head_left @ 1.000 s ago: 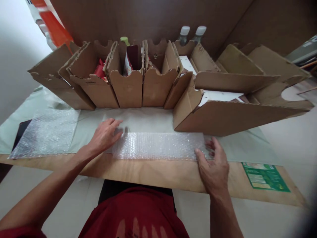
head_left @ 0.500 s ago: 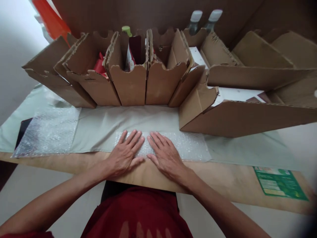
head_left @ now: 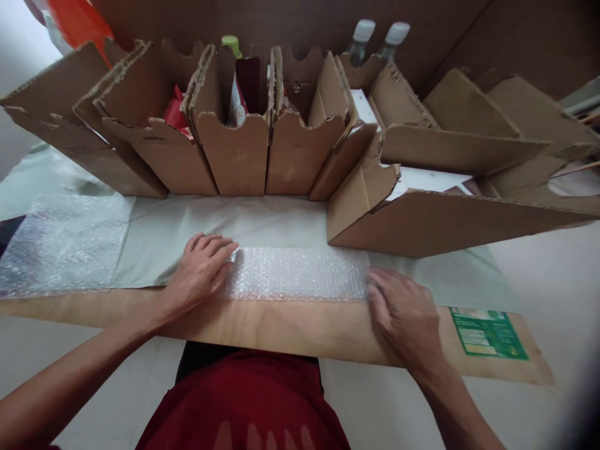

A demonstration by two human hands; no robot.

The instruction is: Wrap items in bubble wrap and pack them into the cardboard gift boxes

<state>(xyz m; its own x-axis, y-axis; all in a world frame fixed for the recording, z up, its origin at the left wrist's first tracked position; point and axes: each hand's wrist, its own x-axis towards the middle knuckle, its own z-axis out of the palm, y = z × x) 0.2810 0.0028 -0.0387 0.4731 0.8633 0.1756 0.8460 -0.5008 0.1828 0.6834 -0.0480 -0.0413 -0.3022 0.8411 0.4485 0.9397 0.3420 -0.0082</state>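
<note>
A long strip of clear bubble wrap (head_left: 300, 274) lies flat along the front of the cloth, its near edge by the bare wood. My left hand (head_left: 202, 265) is closed at the strip's left end, fingers together and curved over the edge, thumb tucked close. At the other end, my right hand (head_left: 404, 309) is slightly blurred, with fingers curled and the thumb against the right edge of the wrap. The fingertips of the right hand are partly hidden. Between the hands the wrap lies uncovered.
Several open cardboard bins (head_left: 234, 153) stand in a row behind, with a wider cardboard box (head_left: 459, 222) at right. Another bubble wrap sheet (head_left: 70, 240) lies at left over something dark. A green printed packet (head_left: 487, 334) rests on the wooden edge (head_left: 290, 325). Two white-capped bottles (head_left: 360, 37) stand behind.
My hands were flat side by side on the middle of the bubble wrap. They have moved apart to its two ends, and their fingers have curled. The view has shifted slightly.
</note>
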